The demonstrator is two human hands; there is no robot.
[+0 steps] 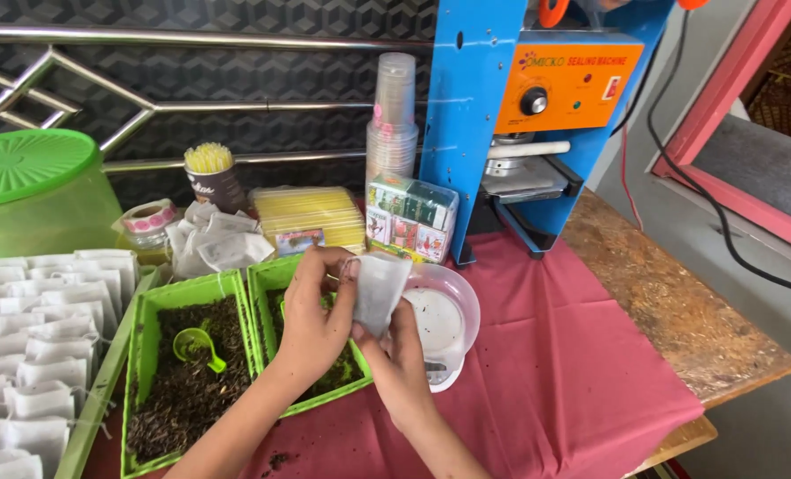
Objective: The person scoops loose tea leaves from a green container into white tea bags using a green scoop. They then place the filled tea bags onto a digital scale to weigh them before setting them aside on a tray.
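Observation:
Both my hands hold a small white filter bag [379, 288] above the table. My left hand [314, 319] pinches its top left edge, over a green tray [262, 282] of dark loose tea. My right hand [402, 355] grips the bag from below, just in front of a small white scale [449, 324] with a clear bowl on it. A second green tray [147, 306] of dark tea lies to the left, with a green scoop [196, 344] resting in it.
Rows of filled white bags [32, 355] lie at the far left. A green lidded bucket [27, 191], a tape roll [147, 217], a cup of straws [211, 173], stacked plastic cups [393, 115] and a blue cup-sealing machine [520, 115] stand behind. A red cloth [546, 372] covers the wooden table.

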